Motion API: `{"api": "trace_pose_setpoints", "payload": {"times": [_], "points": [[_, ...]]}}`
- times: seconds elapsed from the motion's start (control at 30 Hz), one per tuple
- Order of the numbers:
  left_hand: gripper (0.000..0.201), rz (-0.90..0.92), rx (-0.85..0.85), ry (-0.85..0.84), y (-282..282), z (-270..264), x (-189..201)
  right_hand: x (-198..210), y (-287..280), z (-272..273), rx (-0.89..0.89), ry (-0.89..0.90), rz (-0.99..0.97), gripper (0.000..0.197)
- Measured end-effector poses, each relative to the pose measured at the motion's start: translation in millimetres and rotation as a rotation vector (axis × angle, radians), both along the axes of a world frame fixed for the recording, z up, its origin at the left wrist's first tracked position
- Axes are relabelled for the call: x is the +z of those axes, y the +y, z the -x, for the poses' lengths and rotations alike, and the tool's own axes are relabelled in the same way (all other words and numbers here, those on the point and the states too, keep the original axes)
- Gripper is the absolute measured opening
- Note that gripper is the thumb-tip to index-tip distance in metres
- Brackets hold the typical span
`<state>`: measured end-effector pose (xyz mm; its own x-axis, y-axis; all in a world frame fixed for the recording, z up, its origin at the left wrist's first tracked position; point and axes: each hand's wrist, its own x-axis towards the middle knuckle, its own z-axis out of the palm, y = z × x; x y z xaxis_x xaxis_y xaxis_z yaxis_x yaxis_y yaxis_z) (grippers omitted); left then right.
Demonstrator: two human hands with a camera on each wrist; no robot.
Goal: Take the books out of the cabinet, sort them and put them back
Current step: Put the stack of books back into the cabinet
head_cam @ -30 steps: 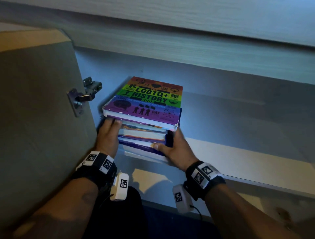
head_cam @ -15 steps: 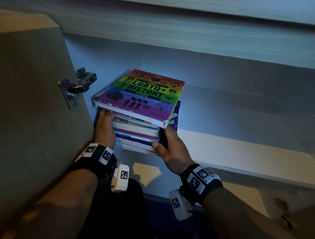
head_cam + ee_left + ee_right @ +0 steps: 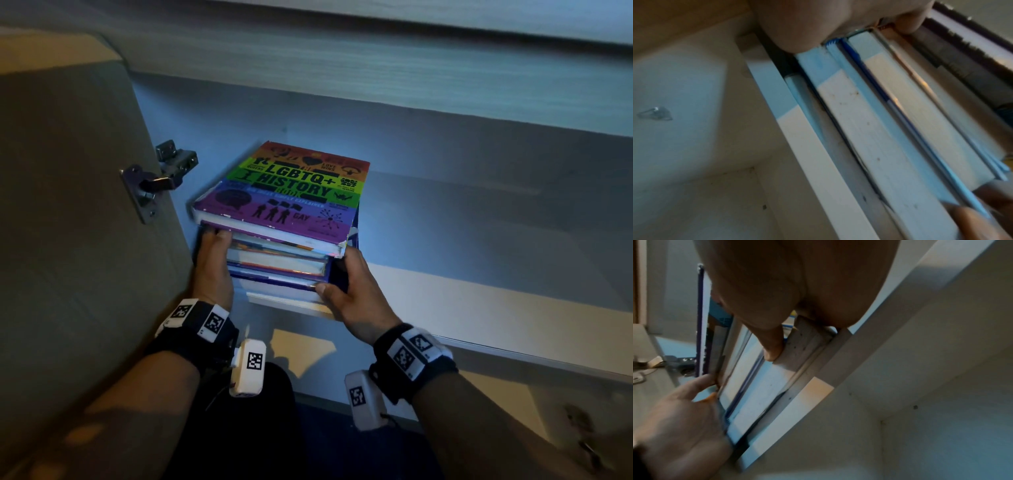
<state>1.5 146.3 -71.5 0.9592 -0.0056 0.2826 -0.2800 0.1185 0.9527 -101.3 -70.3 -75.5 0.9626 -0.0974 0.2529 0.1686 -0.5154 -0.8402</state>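
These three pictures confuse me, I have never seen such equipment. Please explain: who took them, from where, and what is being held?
No machine: a person wears three cameras. The head view looks down from the forehead; the other two look along each wrist, past the black bands with white square markers. A stack of books, topped by a rainbow-striped hardcover history book, rests on the pale cabinet shelf, beside the open beige cabinet door with its metal hinge. The left hand and right hand grip the stack's two sides. The wrist views show page edges close up.
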Motion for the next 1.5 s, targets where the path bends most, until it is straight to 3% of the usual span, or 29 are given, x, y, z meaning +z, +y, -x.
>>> {"api": "trace_pose_setpoints", "payload": {"times": [0.1,0.17,0.23,0.33,0.4,0.47,0.57,0.73,0.9,1.03,1.17,1.3,1.5], "points": [[0.055,0.144,-0.107,0.043,4,11,8,11,-5,-3,0.074,0.082,-0.149,0.049],[0.062,0.094,-0.055,0.060,5,14,15,17,-6,-3,0.147,0.081,-0.365,0.073],[0.047,-0.003,0.027,0.004,5,12,18,25,-4,-1,0.144,0.037,-0.423,0.090],[0.015,-0.079,0.097,0.029,1,11,24,39,7,1,0.078,-0.037,-0.352,0.055],[0.017,-0.105,0.114,0.035,-2,12,27,43,15,2,-0.001,-0.044,-0.262,0.041],[0.019,-0.104,0.088,0.027,-3,10,26,40,16,1,-0.049,-0.004,-0.245,0.050],[0.043,-0.088,0.089,-0.024,-4,5,23,37,15,-2,-0.086,-0.006,-0.279,0.047],[0.045,0.013,0.103,0.051,-10,9,28,34,21,-7,-0.129,-0.034,-0.273,0.044],[0.039,-0.008,0.120,0.103,-16,14,29,22,12,-4,-0.035,0.056,-0.188,0.049],[0.045,-0.059,0.187,0.096,-17,16,15,3,0,-12,-0.148,0.022,0.042,0.087],[0.049,-0.125,0.320,0.087,-24,10,9,1,12,-20,-0.211,0.057,-0.078,0.085],[0.052,-0.140,0.357,0.119,-26,1,11,-2,18,-21,-0.190,0.107,0.004,0.099],[0.045,-0.141,0.325,0.073,-22,-1,8,-3,18,-20,-0.171,0.054,0.133,0.080]]}}
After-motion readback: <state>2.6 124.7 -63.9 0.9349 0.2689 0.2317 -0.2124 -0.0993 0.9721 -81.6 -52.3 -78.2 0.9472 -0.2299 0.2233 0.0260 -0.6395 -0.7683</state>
